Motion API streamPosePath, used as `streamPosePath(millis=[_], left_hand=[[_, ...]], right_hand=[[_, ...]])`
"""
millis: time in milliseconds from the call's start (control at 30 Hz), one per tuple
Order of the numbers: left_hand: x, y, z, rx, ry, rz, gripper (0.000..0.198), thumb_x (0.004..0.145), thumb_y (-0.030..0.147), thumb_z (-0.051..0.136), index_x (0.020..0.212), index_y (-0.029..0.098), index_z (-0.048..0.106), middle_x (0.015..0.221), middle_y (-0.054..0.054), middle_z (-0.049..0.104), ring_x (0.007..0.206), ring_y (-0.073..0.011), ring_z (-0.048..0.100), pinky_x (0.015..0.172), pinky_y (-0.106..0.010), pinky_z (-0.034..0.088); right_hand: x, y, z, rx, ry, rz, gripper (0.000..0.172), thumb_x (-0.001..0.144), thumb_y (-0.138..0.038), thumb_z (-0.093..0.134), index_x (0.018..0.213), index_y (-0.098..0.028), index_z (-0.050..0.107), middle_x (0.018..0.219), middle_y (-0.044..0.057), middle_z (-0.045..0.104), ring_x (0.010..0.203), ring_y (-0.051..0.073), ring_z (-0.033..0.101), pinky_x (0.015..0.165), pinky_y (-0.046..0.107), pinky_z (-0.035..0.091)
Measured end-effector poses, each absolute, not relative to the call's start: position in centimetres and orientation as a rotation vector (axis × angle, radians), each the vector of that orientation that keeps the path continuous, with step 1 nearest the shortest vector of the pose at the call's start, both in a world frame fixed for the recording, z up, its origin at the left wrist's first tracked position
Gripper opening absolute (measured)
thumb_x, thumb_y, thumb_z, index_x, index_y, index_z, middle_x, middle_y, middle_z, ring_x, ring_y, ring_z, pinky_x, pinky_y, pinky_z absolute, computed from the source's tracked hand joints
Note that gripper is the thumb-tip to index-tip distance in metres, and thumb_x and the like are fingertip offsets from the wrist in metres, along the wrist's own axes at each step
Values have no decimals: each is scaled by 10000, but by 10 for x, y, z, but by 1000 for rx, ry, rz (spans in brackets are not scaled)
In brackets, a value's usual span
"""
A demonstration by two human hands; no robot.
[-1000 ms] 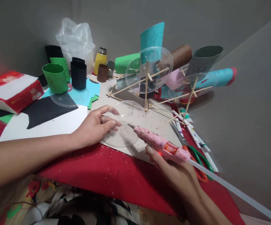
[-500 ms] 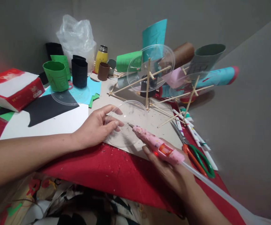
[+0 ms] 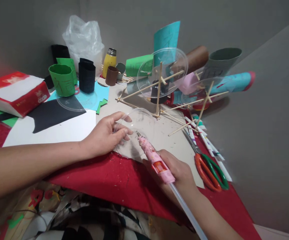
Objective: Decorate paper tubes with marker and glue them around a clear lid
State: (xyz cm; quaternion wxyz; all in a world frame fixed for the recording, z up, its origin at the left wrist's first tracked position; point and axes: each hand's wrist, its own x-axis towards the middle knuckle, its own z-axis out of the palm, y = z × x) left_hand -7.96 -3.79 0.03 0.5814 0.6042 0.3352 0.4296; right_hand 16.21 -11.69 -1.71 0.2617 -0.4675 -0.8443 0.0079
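My left hand (image 3: pixel 106 135) grips the near left rim of a clear plastic lid (image 3: pixel 137 128) that lies on a sheet of grey cardboard (image 3: pixel 169 133). My right hand (image 3: pixel 176 173) is wrapped round a pink hot glue gun (image 3: pixel 154 159) with a clear glue stick (image 3: pixel 186 211) trailing from its back. The gun's metal tip touches the lid near its middle. Behind the lid stands a frame of wooden sticks (image 3: pixel 158 88) carrying another clear lid (image 3: pixel 162 71) and several coloured paper tubes.
Orange-and-green scissors (image 3: pixel 209 168) and markers (image 3: pixel 209 141) lie to the right on the red cloth (image 3: pixel 119 180). Green paper cups (image 3: pixel 62 79), black paper cups (image 3: pixel 86 76), a yellow bottle (image 3: pixel 108 62), a plastic bag (image 3: pixel 83 40) and a tissue pack (image 3: pixel 15 93) stand at the left and back. Grey walls close in behind and right.
My right hand has swung the glue gun leftward and turned it more upright, bringing its tip down onto the lid. My left hand has kept its hold on the rim.
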Motion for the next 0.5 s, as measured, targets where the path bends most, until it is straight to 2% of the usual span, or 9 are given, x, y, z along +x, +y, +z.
streamPosePath(millis=[300, 400, 500], left_hand=[[-79, -39, 2, 1372, 787, 999, 268, 798, 147, 632, 1047, 187, 540, 850, -31, 746, 697, -133, 715, 566, -190, 538], [-78, -37, 5, 1334, 806, 1002, 241, 821, 153, 626, 1046, 182, 546, 837, -30, 747, 679, -127, 708, 570, -195, 543], [-79, -36, 7, 1317, 820, 1009, 223, 841, 162, 625, 1052, 177, 555, 851, -38, 756, 666, -121, 701, 577, -202, 546]], right_hand=[[158, -116, -13, -1192, -2346, -42, 88, 950, -229, 570, 865, -228, 551, 711, -17, 563, 558, 145, 561, 518, 253, 402], [159, -116, -14, -1199, -2281, 57, 84, 943, -218, 602, 870, -240, 568, 698, -28, 584, 558, 139, 578, 524, 244, 419], [159, -118, -12, -1288, -2166, 242, 24, 952, -278, 643, 944, -259, 656, 726, -14, 662, 598, 152, 643, 564, 244, 480]])
